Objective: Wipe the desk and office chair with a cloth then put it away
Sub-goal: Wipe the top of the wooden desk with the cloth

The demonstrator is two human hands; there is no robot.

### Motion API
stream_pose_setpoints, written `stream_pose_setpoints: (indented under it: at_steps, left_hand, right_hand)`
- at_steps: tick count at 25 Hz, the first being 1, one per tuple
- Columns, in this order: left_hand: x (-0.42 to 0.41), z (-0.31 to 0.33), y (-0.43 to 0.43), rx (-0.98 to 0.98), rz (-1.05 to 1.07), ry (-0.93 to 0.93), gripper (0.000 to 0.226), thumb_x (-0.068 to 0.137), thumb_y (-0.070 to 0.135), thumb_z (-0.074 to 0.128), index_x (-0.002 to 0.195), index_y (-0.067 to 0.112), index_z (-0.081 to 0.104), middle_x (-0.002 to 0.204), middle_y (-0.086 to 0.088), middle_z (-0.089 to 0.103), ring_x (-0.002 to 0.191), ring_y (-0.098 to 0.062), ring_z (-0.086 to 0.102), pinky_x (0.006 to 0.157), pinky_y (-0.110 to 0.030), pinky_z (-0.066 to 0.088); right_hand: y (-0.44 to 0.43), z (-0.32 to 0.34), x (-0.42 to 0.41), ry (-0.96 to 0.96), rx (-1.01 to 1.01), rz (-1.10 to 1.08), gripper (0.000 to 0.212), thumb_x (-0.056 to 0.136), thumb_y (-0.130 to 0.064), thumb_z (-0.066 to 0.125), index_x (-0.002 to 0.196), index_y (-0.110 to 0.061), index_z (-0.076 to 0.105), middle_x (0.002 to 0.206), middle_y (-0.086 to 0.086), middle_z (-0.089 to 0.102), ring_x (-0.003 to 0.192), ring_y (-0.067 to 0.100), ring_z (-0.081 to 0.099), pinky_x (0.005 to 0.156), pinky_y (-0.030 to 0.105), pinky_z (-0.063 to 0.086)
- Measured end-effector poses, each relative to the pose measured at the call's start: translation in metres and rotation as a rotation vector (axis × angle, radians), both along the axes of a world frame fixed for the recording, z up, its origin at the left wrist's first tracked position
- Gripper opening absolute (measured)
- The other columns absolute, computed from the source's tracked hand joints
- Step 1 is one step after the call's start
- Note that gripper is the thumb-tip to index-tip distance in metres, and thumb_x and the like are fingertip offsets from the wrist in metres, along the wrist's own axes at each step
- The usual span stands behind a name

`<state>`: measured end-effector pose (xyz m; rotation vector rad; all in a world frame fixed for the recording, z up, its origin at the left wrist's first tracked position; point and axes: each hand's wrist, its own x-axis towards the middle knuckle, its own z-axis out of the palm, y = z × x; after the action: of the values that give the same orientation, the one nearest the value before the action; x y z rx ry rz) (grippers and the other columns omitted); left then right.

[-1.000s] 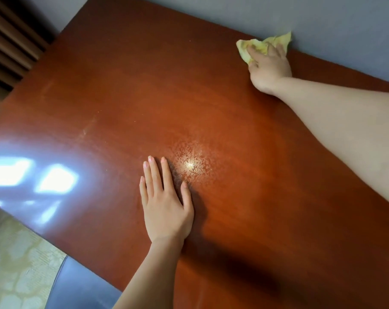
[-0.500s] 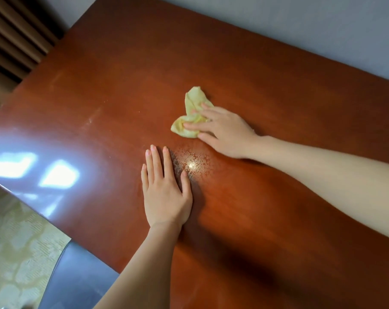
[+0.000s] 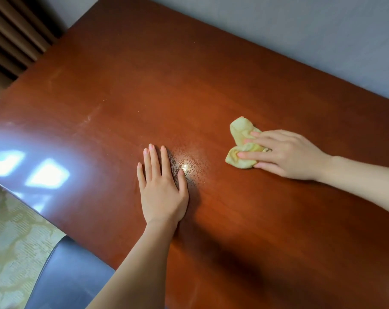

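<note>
The likeliest slip is a missed patch: the speckled, glinting spot (image 3: 190,168) at mid-frame lies just beside the left hand (image 3: 162,188), which rests flat with fingers straight on the reddish worktop (image 3: 122,85), so the cloth could pass around it; that bunched cloth could also roll from under the fingers. The right hand (image 3: 284,155), right of centre, presses the yellow cloth (image 3: 241,139) down with fingers nearly straight, though whether the thumb hooks its edge is hard to tell. The cloth looks small, soft and crumpled into two lobes, well apart from the dark chair (image 3: 73,270) at lower left.
</note>
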<state>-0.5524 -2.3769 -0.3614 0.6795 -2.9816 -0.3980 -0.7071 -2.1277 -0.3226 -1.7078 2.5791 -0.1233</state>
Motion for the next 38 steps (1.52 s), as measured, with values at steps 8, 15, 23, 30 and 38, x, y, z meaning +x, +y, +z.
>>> stream_pose_setpoints:
  at_steps: [8,15,23,30,38]
  left_hand:
    - [-0.002,0.001,0.0,0.003,-0.006,-0.021,0.066,0.093,0.046,0.012,0.152,0.016,0.009,0.16,-0.006,-0.001,0.147,-0.017,-0.009,0.119,-0.037,-0.006]
    - [-0.004,0.0,-0.004,-0.013,-0.017,-0.018,0.065,0.096,0.045,0.016,0.152,0.014,0.005,0.16,-0.008,-0.002,0.147,-0.02,-0.01,0.118,-0.037,-0.01]
    - [0.025,0.007,-0.02,-0.001,-0.253,-0.032,0.066,0.098,0.047,0.016,0.151,0.016,-0.007,0.159,-0.009,-0.012,0.142,-0.022,-0.023,0.114,-0.035,-0.017]
    - [0.139,0.011,-0.024,-0.159,-0.218,-0.094,0.064,0.097,0.045,0.015,0.149,0.008,0.022,0.157,-0.014,0.018,0.146,-0.031,0.009,0.115,-0.052,0.008]
    - [0.222,0.022,-0.026,-0.137,0.041,-0.249,0.066,0.091,0.05,-0.009,0.144,0.012,-0.016,0.159,-0.01,-0.009,0.14,-0.027,-0.025,0.11,-0.048,-0.02]
  right_hand:
    - [-0.045,-0.012,-0.068,-0.066,-0.099,-0.569,0.034,0.095,-0.031,0.052,0.128,-0.029,0.059,0.134,0.011,0.052,0.124,0.037,0.045,0.098,0.047,0.039]
    - [-0.121,-0.025,-0.045,-0.201,-0.172,-0.856,0.04,0.098,-0.03,0.043,0.137,-0.034,0.048,0.149,0.005,0.038,0.141,0.028,0.025,0.111,0.039,0.023]
    - [-0.119,-0.024,0.078,-0.212,-0.084,-0.583,0.041,0.1,-0.03,0.041,0.141,-0.038,0.041,0.153,0.002,0.032,0.145,0.023,0.016,0.114,0.04,0.021]
    - [-0.082,-0.018,0.186,-0.252,-0.066,-0.072,0.04,0.093,-0.02,0.059,0.131,-0.031,0.057,0.142,0.004,0.048,0.138,0.027,0.034,0.109,0.041,0.03]
    - [-0.109,-0.002,0.186,-0.304,0.121,0.492,0.04,0.094,-0.015,0.058,0.132,-0.025,0.056,0.146,0.007,0.044,0.14,0.021,0.024,0.114,0.042,0.029]
